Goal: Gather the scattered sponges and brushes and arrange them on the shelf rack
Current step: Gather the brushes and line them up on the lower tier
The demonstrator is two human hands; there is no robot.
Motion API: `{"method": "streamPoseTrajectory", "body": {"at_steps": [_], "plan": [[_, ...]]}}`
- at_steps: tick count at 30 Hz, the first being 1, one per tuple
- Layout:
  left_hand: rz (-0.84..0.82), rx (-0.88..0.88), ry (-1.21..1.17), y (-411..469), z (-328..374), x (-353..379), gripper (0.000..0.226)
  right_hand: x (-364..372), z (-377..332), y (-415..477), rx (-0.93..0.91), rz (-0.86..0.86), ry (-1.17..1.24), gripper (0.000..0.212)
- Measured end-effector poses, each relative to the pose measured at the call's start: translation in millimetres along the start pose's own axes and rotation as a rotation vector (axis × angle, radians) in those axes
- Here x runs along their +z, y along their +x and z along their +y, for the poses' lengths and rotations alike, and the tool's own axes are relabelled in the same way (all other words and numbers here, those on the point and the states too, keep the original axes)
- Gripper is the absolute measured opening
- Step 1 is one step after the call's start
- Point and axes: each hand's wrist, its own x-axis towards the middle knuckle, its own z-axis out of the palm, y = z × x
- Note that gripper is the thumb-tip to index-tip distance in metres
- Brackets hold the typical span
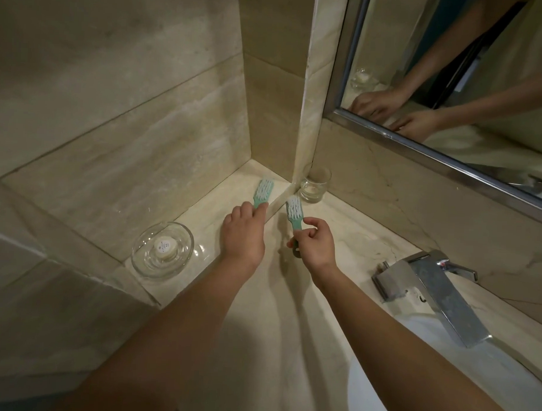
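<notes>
Two teal brushes with white bristles are in view. One brush [263, 193] lies on the raised marble ledge [201, 215] in the wall niche, bristles up, and my left hand [243, 235] covers its handle end with fingers on it. The second brush [295, 214] is held just above the counter [291, 298], bristles up, with my right hand [316, 243] pinching its handle; the dark handle end pokes out below my fingers. No sponges are visible.
A glass soap dish [162, 250] holding a small round wrapped soap sits on the ledge at left. A drinking glass [315, 186] stands in the corner by the mirror [452, 88]. A chrome faucet [429, 290] and white basin [442, 380] lie at right.
</notes>
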Motion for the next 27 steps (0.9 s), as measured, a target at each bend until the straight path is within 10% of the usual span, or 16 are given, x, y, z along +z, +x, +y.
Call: {"method": "streamPoseTrajectory", "body": {"at_steps": [17, 22, 27], "plan": [[-0.133, -0.484, -0.995, -59, 53, -17, 0.059, -35, 6, -61, 0.203, -0.047, 0.068, 0.037], [-0.42, -0.826, -1.491, -82, 80, -31, 0.04, -65, 13, -100, 0.183, 0.037, 0.059, 0.031], [-0.688, -0.828, -1.462, -124, 107, -45, 0.013, -95, 28, -140, 0.143, 0.083, 0.069, 0.029]]}}
